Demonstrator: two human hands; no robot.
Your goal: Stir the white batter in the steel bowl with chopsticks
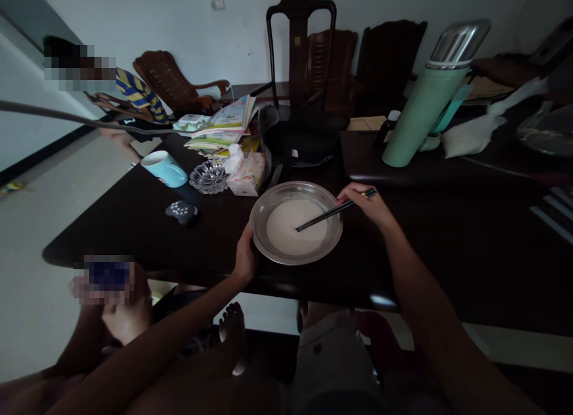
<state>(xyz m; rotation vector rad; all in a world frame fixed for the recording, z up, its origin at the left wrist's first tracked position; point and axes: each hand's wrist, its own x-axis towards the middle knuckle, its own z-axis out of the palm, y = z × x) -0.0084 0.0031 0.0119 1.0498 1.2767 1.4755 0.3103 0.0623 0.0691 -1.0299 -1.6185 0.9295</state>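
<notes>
A wide metal bowl (pixel 259 239) rests near the front edge of the dark table, partly filled with a pale, creamy liquid (pixel 290 236). My left hand (pixel 246 254) grips the bowl's left side, its fingers mostly hidden behind the rim and wall. Over the bowl's right rim, my right hand (pixel 364 203) is closed around a pair of dark chopsticks (pixel 329 214). Their tips dip into the liquid near its middle, and the sticks slant up to the right.
Behind the bowl stand a tissue box (pixel 248 175), a glass dish (pixel 209 177), a blue mug (pixel 165 168) and stacked books (pixel 224 128). A game controller (pixel 181 212) lies left. A green thermos (pixel 425 107) stands at right. Two other people are at left, one seated close beside me.
</notes>
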